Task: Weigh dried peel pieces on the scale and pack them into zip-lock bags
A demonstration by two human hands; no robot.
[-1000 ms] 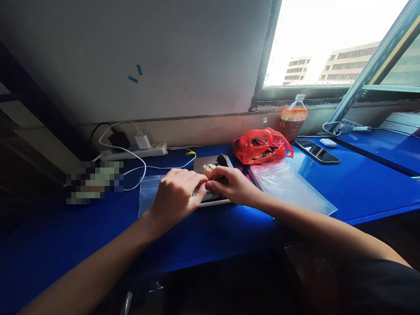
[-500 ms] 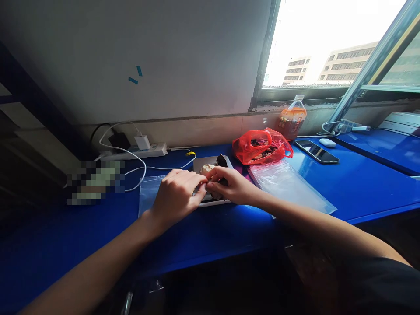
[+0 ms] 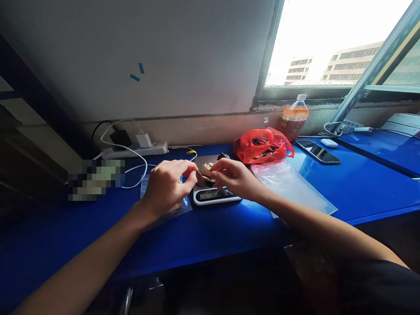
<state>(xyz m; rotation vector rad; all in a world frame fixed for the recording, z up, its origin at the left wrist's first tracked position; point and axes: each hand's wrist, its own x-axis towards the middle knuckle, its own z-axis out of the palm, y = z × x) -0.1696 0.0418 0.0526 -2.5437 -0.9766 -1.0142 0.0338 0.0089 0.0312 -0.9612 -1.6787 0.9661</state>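
A digital kitchen scale (image 3: pixel 217 199) lies on the blue table, its display lit. On its plate rest a pale, wrinkled dried piece (image 3: pixel 206 168) and a dark curled piece (image 3: pixel 221 156); their kind I cannot tell. My left hand (image 3: pixel 172 186), at the scale's left side, pinches a thin brown dried piece (image 3: pixel 199 178) between thumb and fingertips. Across from it my right hand (image 3: pixel 234 177) hovers over the scale's right side, thumb and fingers drawn together. Whatever lies between those fingertips is too small to make out. A clear bag (image 3: pixel 185 205) is partly under my left hand.
Right of the scale sit a red plastic bag (image 3: pixel 262 146) holding dark dried pieces and several clear zip bags (image 3: pixel 295 188). Behind stand a drink bottle (image 3: pixel 294 118), a phone (image 3: pixel 318 152) and a white case (image 3: pixel 329 143). A power strip (image 3: pixel 154 148) with cables lies left.
My hands have moved apart, the left one leftward with the brown piece. The scale's display and the clear bag under my left hand now show more.
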